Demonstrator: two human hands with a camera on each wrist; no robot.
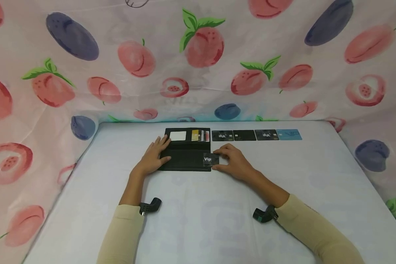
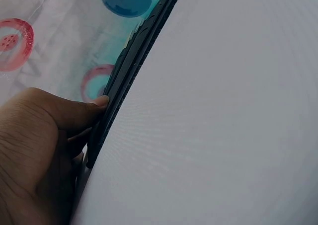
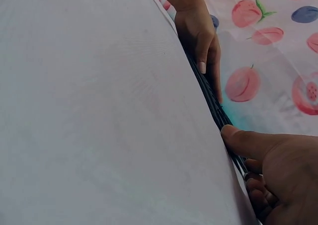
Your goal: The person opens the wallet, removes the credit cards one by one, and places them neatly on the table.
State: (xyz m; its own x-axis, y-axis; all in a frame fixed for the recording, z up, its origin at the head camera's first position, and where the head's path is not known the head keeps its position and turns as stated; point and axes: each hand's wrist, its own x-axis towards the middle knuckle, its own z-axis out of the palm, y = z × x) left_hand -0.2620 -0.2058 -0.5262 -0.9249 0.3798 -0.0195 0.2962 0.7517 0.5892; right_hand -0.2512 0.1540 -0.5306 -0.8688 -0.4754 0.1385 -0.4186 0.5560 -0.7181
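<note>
A black wallet (image 1: pixel 186 157) lies spread open on the white table in the head view, with cards in the slots of its far half. My left hand (image 1: pixel 151 156) rests on the wallet's left side, fingers extended over it and thumb on the near half. At the wallet's right edge, my right hand (image 1: pixel 234 163) pinches a dark card marked Vip (image 1: pixel 210 160) between thumb and fingers. Most of that card overlaps the near half of the wallet. The left wrist view shows the wallet (image 2: pixel 121 81) edge-on under the left thumb (image 2: pixel 99 102).
Right of the wallet, a row holds a black Vip card (image 1: pixel 222 136), a plain black card (image 1: pixel 244 135), another Vip card (image 1: pixel 266 135) and a blue card (image 1: pixel 289 134). A fruit-printed curtain (image 1: pixel 198 99) rises behind the white table (image 1: pixel 198 220).
</note>
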